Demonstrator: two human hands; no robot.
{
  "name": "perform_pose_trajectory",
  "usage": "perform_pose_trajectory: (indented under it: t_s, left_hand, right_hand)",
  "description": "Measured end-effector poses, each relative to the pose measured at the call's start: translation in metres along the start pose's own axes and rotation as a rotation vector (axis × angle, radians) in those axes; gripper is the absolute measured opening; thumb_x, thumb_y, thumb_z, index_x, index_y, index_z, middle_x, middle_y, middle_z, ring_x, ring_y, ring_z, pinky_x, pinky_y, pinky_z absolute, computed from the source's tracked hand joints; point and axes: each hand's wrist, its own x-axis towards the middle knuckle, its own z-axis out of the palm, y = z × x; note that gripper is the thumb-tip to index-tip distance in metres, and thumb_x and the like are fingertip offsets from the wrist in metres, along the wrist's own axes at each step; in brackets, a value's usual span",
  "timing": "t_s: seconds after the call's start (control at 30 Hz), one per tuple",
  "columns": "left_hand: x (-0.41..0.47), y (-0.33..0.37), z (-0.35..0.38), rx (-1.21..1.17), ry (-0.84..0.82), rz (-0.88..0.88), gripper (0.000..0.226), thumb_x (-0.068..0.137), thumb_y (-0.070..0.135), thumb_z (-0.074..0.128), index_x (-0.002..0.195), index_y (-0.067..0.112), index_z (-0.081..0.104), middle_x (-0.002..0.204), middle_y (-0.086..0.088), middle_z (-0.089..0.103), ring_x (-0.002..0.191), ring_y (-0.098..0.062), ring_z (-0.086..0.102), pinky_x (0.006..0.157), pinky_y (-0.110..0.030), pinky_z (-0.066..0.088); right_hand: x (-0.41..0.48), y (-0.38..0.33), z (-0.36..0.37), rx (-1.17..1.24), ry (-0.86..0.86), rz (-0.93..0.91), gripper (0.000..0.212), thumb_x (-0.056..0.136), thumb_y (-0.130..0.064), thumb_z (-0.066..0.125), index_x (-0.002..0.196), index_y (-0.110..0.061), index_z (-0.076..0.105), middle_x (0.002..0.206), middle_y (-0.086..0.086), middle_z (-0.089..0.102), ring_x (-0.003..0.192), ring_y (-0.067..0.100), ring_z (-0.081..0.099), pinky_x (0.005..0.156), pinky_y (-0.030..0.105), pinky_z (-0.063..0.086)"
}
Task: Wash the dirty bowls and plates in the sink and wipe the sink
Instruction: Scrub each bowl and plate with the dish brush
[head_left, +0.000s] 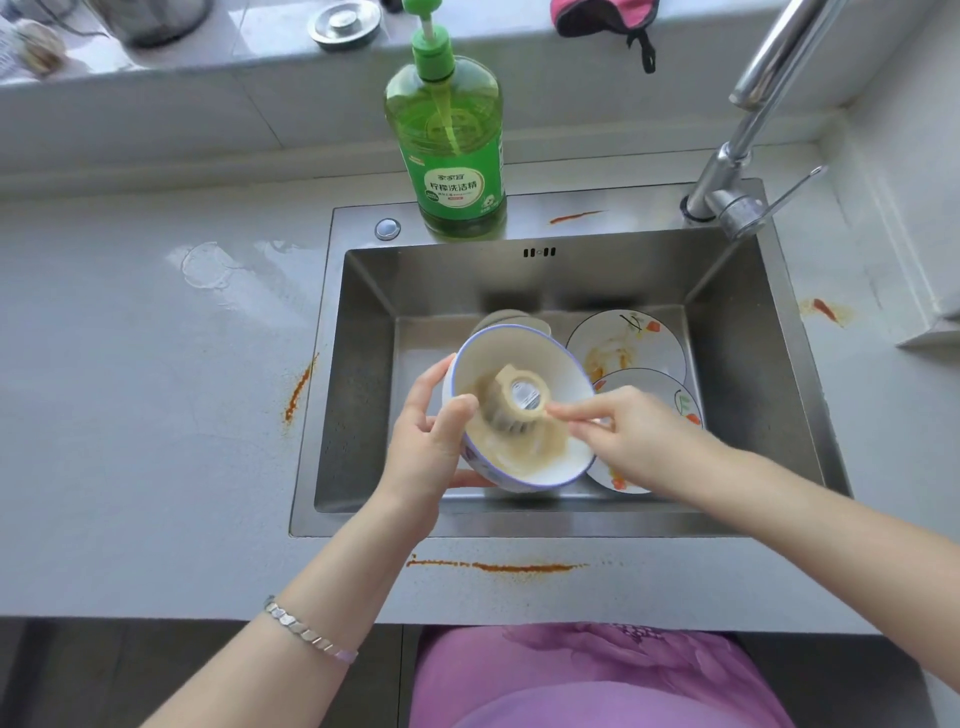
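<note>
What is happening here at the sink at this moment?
A person is washing dishes over the sink. The left hand holds a white bowl tilted above the basin, with the thumb over its rim. The right hand pinches a round beige scrubber inside the bowl; it is blurred, probably from scrubbing. A flowered plate with orange smears and a second plate lie in the basin, not yet washed. Orange stains mark the counter.

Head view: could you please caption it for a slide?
Left hand holds a tilted bowl over the sink; right hand scrubs it with a brush.
</note>
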Motion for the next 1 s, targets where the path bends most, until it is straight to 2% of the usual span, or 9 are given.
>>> perform_pose_trajectory:
  t_s: [0.13,0.27,0.37,0.5,0.67,0.77,0.87,0.93,1.0]
  left_hand:
    - [0.006,0.004,-0.001,0.014,0.036,0.033,0.042,0.091,0.009,0.048,0.127,0.032,0.05,0.062,0.012,0.066,0.057,-0.004,0.065,0.051,-0.038,0.058]
    - [0.013,0.009,-0.011,0.139,-0.022,0.099,0.04,0.085,0.014,0.055,0.112,0.044,0.056,0.082,-0.013,0.06,0.07,-0.02,0.064,0.049,-0.036,0.057]
    - [0.016,0.015,-0.021,0.232,-0.14,0.085,0.037,0.085,0.012,0.055,0.104,0.044,0.058,0.082,-0.016,0.057,0.066,-0.022,0.061,0.045,-0.032,0.054]
    - [0.014,0.012,-0.022,0.363,-0.272,0.03,0.04,0.088,0.008,0.051,0.107,0.044,0.057,0.083,-0.02,0.059,0.071,-0.033,0.065,0.05,-0.034,0.056]
    - [0.017,0.007,-0.014,0.376,-0.228,0.032,0.036,0.088,0.011,0.05,0.106,0.041,0.059,0.076,-0.017,0.062,0.065,-0.025,0.063,0.053,-0.038,0.056]
    - [0.018,0.006,-0.024,0.365,-0.251,-0.013,0.034,0.085,0.017,0.053,0.101,0.045,0.061,0.088,-0.022,0.067,0.073,-0.034,0.066,0.056,-0.041,0.057]
    - [0.021,0.007,-0.033,0.385,-0.222,-0.038,0.032,0.089,0.015,0.05,0.102,0.043,0.059,0.087,-0.006,0.066,0.07,-0.022,0.064,0.053,-0.036,0.057]
    - [0.026,0.01,-0.039,0.312,-0.175,-0.088,0.031,0.091,0.014,0.044,0.1,0.039,0.061,0.092,0.0,0.064,0.075,-0.02,0.062,0.051,-0.036,0.056]
    - [0.03,0.013,-0.045,0.243,-0.191,-0.135,0.026,0.09,0.019,0.045,0.094,0.038,0.062,0.094,-0.001,0.063,0.081,-0.024,0.061,0.05,-0.037,0.055]
  right_hand:
    - [-0.002,-0.003,0.006,0.14,-0.14,0.03,0.03,0.095,-0.023,0.048,0.119,-0.033,0.063,0.034,-0.017,0.038,0.029,0.004,0.031,0.037,0.009,0.023]
    - [-0.003,-0.004,-0.01,0.407,-0.426,0.206,0.025,0.094,-0.03,0.051,0.111,-0.043,0.065,0.054,-0.005,0.025,0.043,0.009,0.017,0.038,0.015,0.014]
    - [0.002,0.009,-0.029,0.26,-0.561,0.238,0.025,0.093,-0.026,0.052,0.101,-0.042,0.069,0.06,0.0,0.023,0.048,0.011,0.016,0.042,0.018,0.012]
    - [0.007,0.016,-0.031,-0.035,-0.51,0.19,0.025,0.089,-0.034,0.057,0.076,-0.051,0.071,0.062,0.006,0.036,0.053,0.017,0.023,0.047,0.024,0.019]
    - [0.002,0.013,-0.006,0.121,-0.556,0.129,0.025,0.092,-0.029,0.054,0.102,-0.046,0.068,0.044,-0.007,0.031,0.042,0.012,0.025,0.04,0.019,0.02]
    - [-0.001,0.032,-0.012,0.059,-0.49,0.132,0.027,0.092,-0.03,0.053,0.095,-0.053,0.067,0.056,-0.001,0.04,0.051,0.016,0.03,0.048,0.026,0.026]
    - [-0.012,0.05,-0.022,0.003,-0.274,0.024,0.025,0.091,-0.036,0.054,0.095,-0.059,0.063,0.068,-0.007,0.064,0.059,0.027,0.047,0.059,0.029,0.038]
    - [-0.02,0.058,-0.024,0.19,-0.046,-0.048,0.027,0.09,-0.029,0.057,0.104,-0.052,0.064,0.049,-0.005,0.049,0.047,0.024,0.034,0.052,0.022,0.03]
    - [-0.024,0.06,-0.021,0.499,0.206,-0.026,0.036,0.086,-0.018,0.063,0.113,-0.043,0.062,0.046,-0.002,0.034,0.041,0.009,0.024,0.044,0.014,0.025]
